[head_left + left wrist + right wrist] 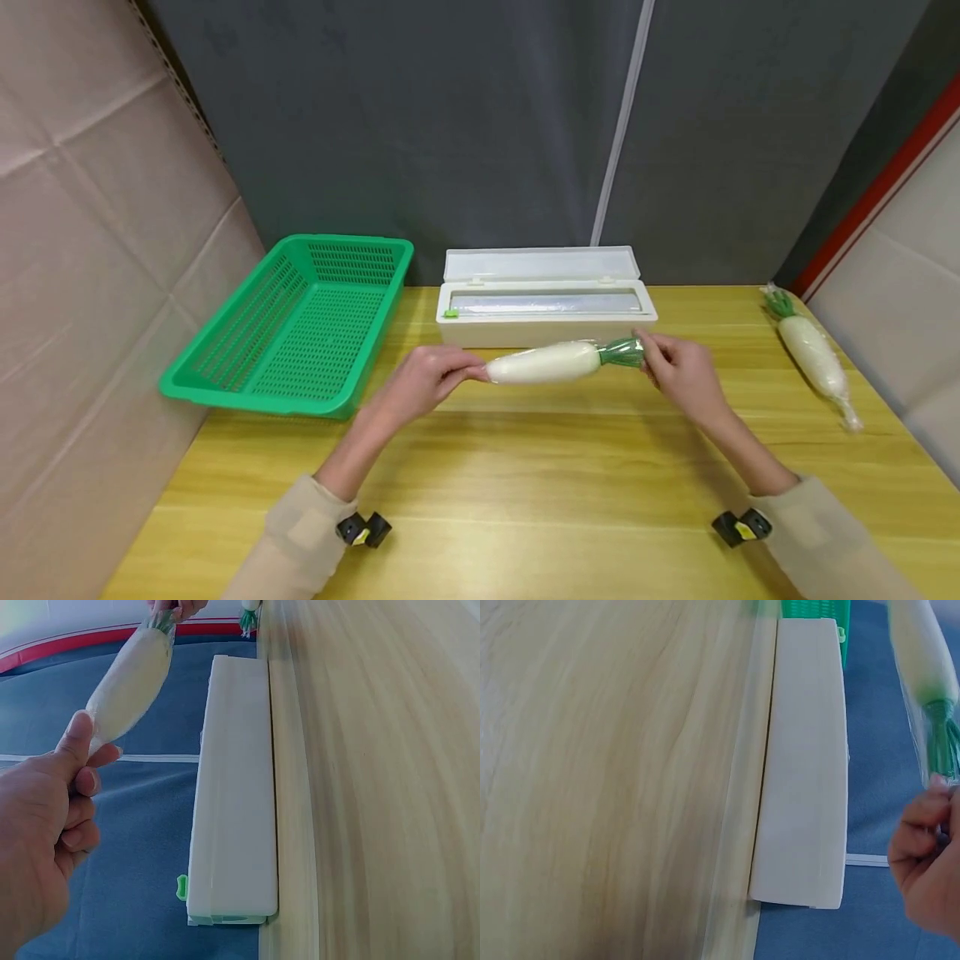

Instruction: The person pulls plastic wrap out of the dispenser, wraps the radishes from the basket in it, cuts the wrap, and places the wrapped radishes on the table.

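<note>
A white radish (543, 363) wrapped in clear film hangs level above the table, stretched between both hands. My left hand (432, 382) pinches its tapered end, thumb on top, as the left wrist view also shows on the radish (131, 686). At the other end, my right hand (681, 371) pinches the film just past the green leaf stalks (621, 352). Just behind the radish stands a white cling film box (547, 333), its lid raised and the roll of film (547, 303) visible inside.
A green plastic basket (348, 367) with slotted walls stands at the back left. Another film-wrapped radish (813, 354) lies near the table's right edge. A dark grey curtain (420, 125) hangs behind the table (525, 500), and pale panels flank both sides.
</note>
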Demonstrator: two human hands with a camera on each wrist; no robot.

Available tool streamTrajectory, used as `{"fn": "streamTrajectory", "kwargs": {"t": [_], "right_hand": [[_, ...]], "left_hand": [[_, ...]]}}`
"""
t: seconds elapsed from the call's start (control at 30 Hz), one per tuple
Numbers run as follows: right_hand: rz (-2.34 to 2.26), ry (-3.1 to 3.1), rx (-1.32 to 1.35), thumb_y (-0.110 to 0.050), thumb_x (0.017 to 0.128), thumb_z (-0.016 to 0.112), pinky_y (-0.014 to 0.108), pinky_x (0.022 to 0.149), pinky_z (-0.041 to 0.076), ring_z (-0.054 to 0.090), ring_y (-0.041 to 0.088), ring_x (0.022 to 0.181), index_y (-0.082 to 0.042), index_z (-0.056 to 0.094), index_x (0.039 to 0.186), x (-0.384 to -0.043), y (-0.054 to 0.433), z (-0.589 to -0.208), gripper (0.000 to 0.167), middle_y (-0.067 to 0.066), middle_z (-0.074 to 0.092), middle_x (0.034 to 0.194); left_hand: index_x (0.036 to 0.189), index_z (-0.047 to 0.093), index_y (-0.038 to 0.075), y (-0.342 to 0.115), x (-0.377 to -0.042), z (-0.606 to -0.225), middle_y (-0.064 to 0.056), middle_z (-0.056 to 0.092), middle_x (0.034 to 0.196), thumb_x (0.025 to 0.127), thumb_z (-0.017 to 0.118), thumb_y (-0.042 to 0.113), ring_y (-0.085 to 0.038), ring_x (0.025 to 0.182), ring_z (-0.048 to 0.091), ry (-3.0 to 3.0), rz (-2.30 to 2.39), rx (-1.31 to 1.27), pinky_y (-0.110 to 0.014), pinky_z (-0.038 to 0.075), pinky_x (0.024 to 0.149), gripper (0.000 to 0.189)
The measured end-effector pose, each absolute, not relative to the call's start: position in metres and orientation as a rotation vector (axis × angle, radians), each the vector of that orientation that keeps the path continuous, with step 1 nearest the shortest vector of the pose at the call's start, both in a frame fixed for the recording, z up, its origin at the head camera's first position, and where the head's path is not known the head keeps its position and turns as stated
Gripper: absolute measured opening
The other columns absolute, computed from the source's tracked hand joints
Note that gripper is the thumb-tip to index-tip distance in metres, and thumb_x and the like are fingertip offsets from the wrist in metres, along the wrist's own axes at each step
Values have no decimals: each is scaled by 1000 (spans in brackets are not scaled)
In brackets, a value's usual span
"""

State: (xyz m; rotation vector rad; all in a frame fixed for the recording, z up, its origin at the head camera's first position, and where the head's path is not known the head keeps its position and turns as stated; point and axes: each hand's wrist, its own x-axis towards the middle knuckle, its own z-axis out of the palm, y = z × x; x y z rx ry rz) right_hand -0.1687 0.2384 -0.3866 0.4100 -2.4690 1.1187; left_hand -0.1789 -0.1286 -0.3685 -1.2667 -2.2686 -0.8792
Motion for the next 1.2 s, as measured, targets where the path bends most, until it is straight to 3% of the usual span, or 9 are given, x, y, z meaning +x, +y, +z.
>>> {"fn": "streamTrajectory", "kwargs": {"t": [0.27, 0.4, 0.57, 0.73, 0.8, 1.03, 1.2], "right_hand": [[1422, -2473, 375, -24, 104, 59, 26, 40, 44, 58, 21, 46, -2, 70, 77, -166, 241, -384, 36, 8, 62, 60], [1507, -2456, 361, -14, 101, 63, 27, 55, 56, 67, 14, 57, 7, 74, 96, -164, 243, -381, 24, 7, 70, 69], [1680, -2447, 285, -9, 98, 68, 23, 68, 58, 70, 9, 68, 13, 71, 109, -162, 245, -376, 25, 0, 74, 77], [1770, -2436, 222, -12, 95, 72, 20, 71, 57, 71, 10, 73, 13, 70, 111, -160, 248, -374, 29, -2, 75, 80], [1760, -2427, 206, -12, 95, 72, 19, 70, 56, 71, 10, 72, 11, 71, 110, -160, 249, -374, 28, -2, 75, 80], [1524, -2330, 221, -7, 96, 70, 17, 54, 50, 66, 9, 63, 8, 72, 99, -158, 242, -373, 15, 3, 70, 72], [1445, -2229, 287, -1, 99, 61, 18, 50, 49, 59, 7, 56, 8, 63, 100, -155, 232, -368, 9, 9, 65, 77]], "left_hand": [[106, 78, -1, -132, -180, -371, -3, 64, 79, 83, 80, 0, -10, 63, 52, -2241, -861, -1245, -19, 43, 56, 23], [110, 76, -2, -133, -180, -371, -3, 59, 79, 87, 76, -3, -10, 64, 48, -2251, -880, -1224, -21, 42, 55, 24], [111, 76, -3, -134, -180, -371, -4, 61, 83, 88, 72, -5, -11, 67, 52, -2257, -940, -1175, -22, 44, 57, 23], [101, 79, -2, -133, -180, -369, -2, 56, 72, 83, 77, -6, -8, 59, 44, -2225, -1017, -1084, -20, 38, 50, 19], [97, 79, -2, -132, -179, -370, -2, 56, 69, 82, 78, -6, -8, 56, 41, -2233, -1037, -1051, -19, 35, 48, 16], [93, 76, -4, -128, -177, -372, -6, 68, 75, 87, 74, -6, -14, 65, 64, -2311, -996, -1063, -20, 51, 57, 7], [96, 71, -2, -123, -174, -373, -4, 67, 72, 93, 67, -5, -12, 60, 61, -2306, -988, -1115, -20, 49, 53, 6]]}}
